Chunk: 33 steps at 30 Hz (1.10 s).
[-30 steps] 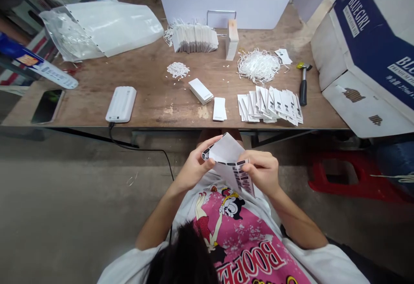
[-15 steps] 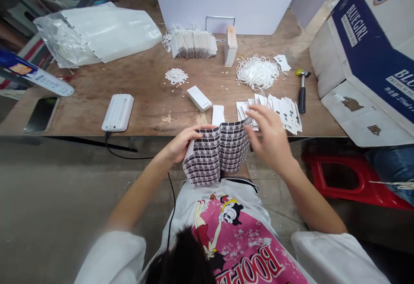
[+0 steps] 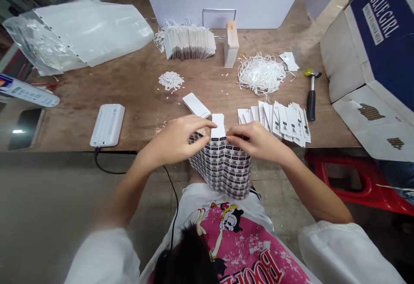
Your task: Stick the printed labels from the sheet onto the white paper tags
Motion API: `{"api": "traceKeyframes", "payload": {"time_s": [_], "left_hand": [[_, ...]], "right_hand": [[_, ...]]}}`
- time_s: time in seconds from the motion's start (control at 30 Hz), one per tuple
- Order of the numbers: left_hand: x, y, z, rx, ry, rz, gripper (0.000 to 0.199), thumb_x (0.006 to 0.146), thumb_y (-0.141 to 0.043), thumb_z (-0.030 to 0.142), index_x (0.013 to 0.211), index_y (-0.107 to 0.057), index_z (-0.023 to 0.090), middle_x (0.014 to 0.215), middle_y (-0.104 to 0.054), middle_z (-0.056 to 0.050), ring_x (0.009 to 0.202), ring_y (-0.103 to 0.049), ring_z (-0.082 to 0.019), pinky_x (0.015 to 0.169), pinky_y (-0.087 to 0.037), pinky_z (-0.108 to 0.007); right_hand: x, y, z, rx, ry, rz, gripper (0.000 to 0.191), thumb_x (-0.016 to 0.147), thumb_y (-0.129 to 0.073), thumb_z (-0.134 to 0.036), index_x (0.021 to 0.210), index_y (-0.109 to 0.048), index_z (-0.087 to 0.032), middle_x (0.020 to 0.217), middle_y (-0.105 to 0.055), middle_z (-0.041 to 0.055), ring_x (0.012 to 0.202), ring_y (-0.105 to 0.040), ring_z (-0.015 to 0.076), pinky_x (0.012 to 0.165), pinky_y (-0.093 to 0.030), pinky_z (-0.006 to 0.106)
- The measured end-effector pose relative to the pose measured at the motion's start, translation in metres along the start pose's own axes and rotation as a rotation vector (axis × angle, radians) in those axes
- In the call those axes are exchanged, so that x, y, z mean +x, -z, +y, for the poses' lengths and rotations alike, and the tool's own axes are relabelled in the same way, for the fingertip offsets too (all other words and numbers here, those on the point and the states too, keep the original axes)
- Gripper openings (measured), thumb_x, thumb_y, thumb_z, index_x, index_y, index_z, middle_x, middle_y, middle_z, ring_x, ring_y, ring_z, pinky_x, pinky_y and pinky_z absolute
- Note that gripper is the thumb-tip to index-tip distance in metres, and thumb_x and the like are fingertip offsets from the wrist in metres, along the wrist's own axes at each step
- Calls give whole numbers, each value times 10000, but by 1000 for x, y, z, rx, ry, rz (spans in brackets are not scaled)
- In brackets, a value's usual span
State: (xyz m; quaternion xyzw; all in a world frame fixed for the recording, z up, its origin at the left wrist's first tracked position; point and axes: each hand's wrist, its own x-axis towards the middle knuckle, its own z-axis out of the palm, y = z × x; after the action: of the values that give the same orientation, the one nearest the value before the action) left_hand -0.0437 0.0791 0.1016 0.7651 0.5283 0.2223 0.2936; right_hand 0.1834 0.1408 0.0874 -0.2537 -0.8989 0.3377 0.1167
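Right hand (image 3: 254,140), earlier loose, is now pinching the label sheet (image 3: 223,163), hanging at six o'clock of the white cards (image 3: 217,124); I cannot tell left hand's (image 3: 177,140) grip.

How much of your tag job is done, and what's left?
Done, it seems: the fanned white tags with dark labels on them.

In hand: the left hand and right hand are at the top of the label sheet, against a white card.

Probably left: the white stack, with no label showing, and the sheet's many labels.
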Motion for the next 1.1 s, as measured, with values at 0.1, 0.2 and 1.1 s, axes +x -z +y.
{"api": "traceKeyframes", "payload": {"time_s": [0.1,0.2,1.1], "left_hand": [[12,-4,18,197,-142,-42,214,855,-562,358,933,-675,194,904,-693,-64,918,-602,-252,872,-406,-385],[21,-10,17,108,-193,-166,264,909,-503,366,766,-636,188,717,-633,-22,707,-570,-176,698,-389,-294],[-5,-30,-7,-51,-30,8,283,933,-491,385,835,-672,192,682,-657,23,591,-553,-104,584,-347,-220]], "right_hand": [[-1,3,-7,14,8,-6,220,918,-495,-209,822,-676,-129,597,-595,-1,521,-479,88,546,-320,232],[-4,5,-11,109,26,-3,235,927,-488,-212,840,-685,-119,605,-598,-4,520,-470,80,538,-327,222],[-8,3,-4,93,-94,-36,236,933,-503,-280,926,-701,-153,741,-694,18,607,-561,108,565,-373,229]]}}
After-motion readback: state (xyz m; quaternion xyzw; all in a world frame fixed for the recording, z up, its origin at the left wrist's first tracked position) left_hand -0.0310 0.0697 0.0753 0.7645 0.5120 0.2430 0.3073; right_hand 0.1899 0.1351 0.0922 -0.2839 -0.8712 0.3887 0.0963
